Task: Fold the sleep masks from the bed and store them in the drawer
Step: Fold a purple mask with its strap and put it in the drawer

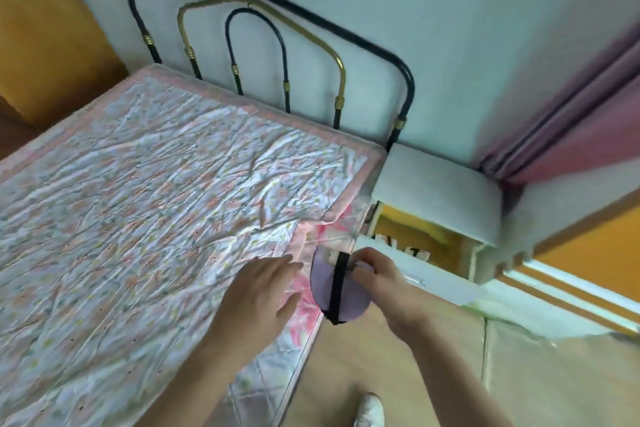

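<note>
The right hand (375, 274) pinches a lilac sleep mask (323, 291), already folded in half with its black strap (337, 282) wrapped across it, held in the air just past the bed's (138, 201) near corner, between the bed and the open drawer (415, 246) of the white nightstand (440, 184). The left hand (266, 291) hovers flat over the quilt just beside the mask, fingers spread and holding nothing. Folding looks finished; storing is the step in hand. The next move likely calls for carrying the mask away from the bed, over the drawer's front edge, and letting go without the fold springing open.
</note>
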